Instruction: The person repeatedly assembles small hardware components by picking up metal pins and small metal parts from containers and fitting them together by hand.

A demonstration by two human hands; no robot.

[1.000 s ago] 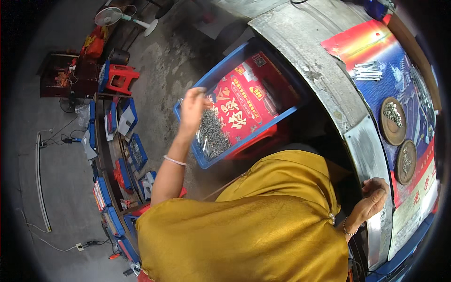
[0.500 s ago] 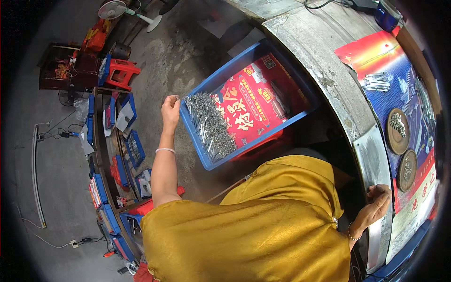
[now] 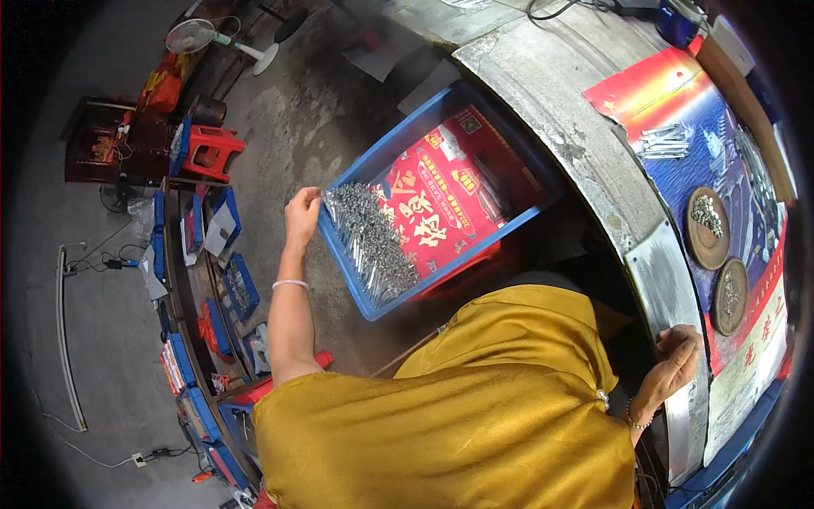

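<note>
A deep blue plastic tray [image 3: 398, 299] sits tilted in front of me, lined with red printed sheet. A heap of small silvery metal pins [image 3: 373, 246] fills its left end. My left hand [image 3: 303, 214] is at the tray's far left corner, its fingers curled against the rim. Over the workbench's metal front plate [image 3: 660, 270], my right hand [image 3: 676, 360] is closed, thumb against fingers; whatever it may hold is hidden. Beyond it lie two round brown dishes [image 3: 694, 248] of small metal parts, the nearer one [image 3: 722, 316] closest to that hand.
The grey workbench [image 3: 543, 93] curves along the right, with a printed sheet [image 3: 623, 89] and a row of metal strips [image 3: 664, 142] on it. At left are a shelf with blue bins [image 3: 240, 287], a red stool [image 3: 212, 153] and a fan [image 3: 191, 36].
The view has shifted slightly. My left hand stays at the tray's corner, and my right hand remains closed over the bench edge, its fingers turned a little.
</note>
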